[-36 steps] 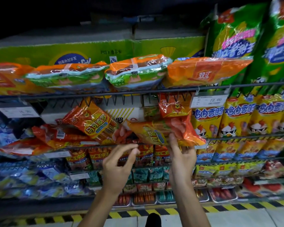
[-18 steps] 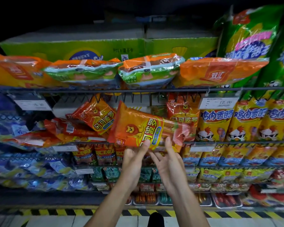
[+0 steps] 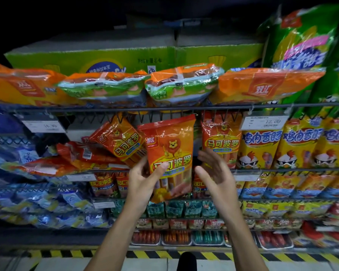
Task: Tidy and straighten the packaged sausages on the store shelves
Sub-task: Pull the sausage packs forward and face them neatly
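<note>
So the left hand point(image 3: 143, 182) has its grip on an orange lion-print sausage pack point(image 3: 169, 157), thumb across the front near the lower half and the other fingers tucked behind the left edge. The pack is upright, held in front of the middle shelf, its top edge just under the wire shelf rail point(image 3: 164, 109). The right hand point(image 3: 215, 173) is just beside the pack's right edge with fingers straight and spread, so a wide grip holding nothing. I can't tell if the fingertips actually touch the wrapper.

Around it: another pack of the same kind point(image 3: 121, 141) sits tilted just to the left, leaning toward the held one. A third matching pack point(image 3: 221, 141) stands upright to the right, partly behind the right hand. Further left there's a messy heap of red sausage packs point(image 3: 82, 159) lying flat and crooked. To the right, yellow chicken-cartoon packs point(image 3: 262, 147) stand in a neat row.

On the shelf above, flat orange bags point(image 3: 262, 85) and green-and-orange packs point(image 3: 184, 85) lie on their sides, with green cardboard boxes point(image 3: 98, 57) behind them. A price tag reading 12.00 point(image 3: 264, 122) hangs from the rail on the right. Blue packs point(image 3: 27, 200) pile up at lower left, and black-and-yellow hazard tape point(image 3: 67, 253) runs along the floor.
</note>
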